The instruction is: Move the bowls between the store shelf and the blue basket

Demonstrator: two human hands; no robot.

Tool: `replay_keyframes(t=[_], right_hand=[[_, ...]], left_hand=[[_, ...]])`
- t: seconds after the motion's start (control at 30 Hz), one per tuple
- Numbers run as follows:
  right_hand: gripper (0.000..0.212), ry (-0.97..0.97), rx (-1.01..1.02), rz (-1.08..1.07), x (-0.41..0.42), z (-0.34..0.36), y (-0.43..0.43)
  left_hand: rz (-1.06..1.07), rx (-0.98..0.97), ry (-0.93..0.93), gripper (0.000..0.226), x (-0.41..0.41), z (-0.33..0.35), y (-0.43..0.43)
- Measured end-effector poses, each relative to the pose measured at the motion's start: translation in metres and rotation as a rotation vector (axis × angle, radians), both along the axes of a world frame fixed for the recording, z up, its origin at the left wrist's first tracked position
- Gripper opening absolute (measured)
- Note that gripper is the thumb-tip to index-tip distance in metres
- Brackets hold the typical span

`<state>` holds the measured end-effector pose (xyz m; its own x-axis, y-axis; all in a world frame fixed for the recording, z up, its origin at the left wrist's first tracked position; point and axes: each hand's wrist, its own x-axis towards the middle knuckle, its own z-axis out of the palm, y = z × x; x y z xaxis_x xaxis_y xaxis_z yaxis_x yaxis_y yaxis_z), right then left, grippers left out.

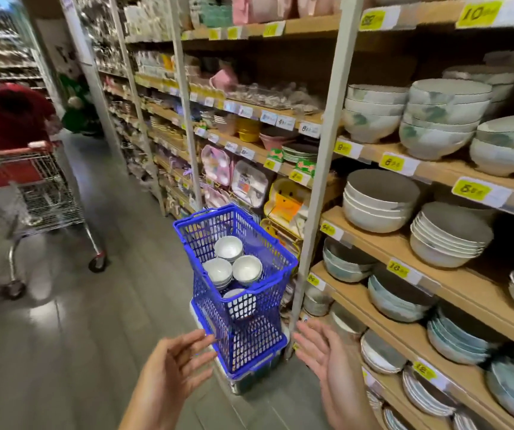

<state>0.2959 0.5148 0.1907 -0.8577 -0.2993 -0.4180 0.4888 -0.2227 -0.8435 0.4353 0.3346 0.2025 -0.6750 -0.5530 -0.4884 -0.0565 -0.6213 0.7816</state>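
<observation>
Both hands, left hand (169, 364) and right hand (321, 358), grip open and empty, flank the blue plastic mesh basket (268, 301) holding small white ceramic bowls (247, 270), likely reaching for it beside the wooden store shelf (404, 243).

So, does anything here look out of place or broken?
Nothing looks broken or spilled. The small white bowls sit upright in the blue basket. The only oddity: the basket seems perched on a box rather than the floor.

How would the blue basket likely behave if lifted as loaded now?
Probably heavy: the basket holds several stacked bowls. They look ceramic, so likely fragile and apt to slide. Its mesh walls may flex.
</observation>
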Motion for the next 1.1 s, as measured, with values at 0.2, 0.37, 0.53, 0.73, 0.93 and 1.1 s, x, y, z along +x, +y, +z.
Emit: replay_keyframes(t=[0.2,0.37,0.53,0.73,0.93,1.1], right_hand=[[0.026,0.049,0.067,0.098,-0.027,-0.023,-0.073],[0.022,0.078,0.113,0.178,-0.084,-0.051,-0.141],[0.019,0.053,0.176,0.246,-0.147,-0.084,-0.205],[0.015,-0.035,0.281,0.287,-0.207,-0.124,-0.262],[0.015,-0.181,0.361,0.218,-0.251,-0.163,-0.306],[0.021,-0.303,0.508,0.157,-0.273,-0.196,-0.347]], left_hand=[[0.079,0.018,-0.057,0.039,-0.012,-0.022,-0.065],[0.096,-0.036,-0.096,0.037,-0.063,-0.039,-0.124],[0.091,-0.129,-0.194,0.034,-0.133,-0.052,-0.189],[-0.035,-0.222,-0.334,0.022,-0.215,-0.075,-0.247],[-0.307,-0.267,-0.416,0.019,-0.301,-0.113,-0.298],[-0.572,-0.381,-0.487,0.019,-0.38,-0.166,-0.348]])
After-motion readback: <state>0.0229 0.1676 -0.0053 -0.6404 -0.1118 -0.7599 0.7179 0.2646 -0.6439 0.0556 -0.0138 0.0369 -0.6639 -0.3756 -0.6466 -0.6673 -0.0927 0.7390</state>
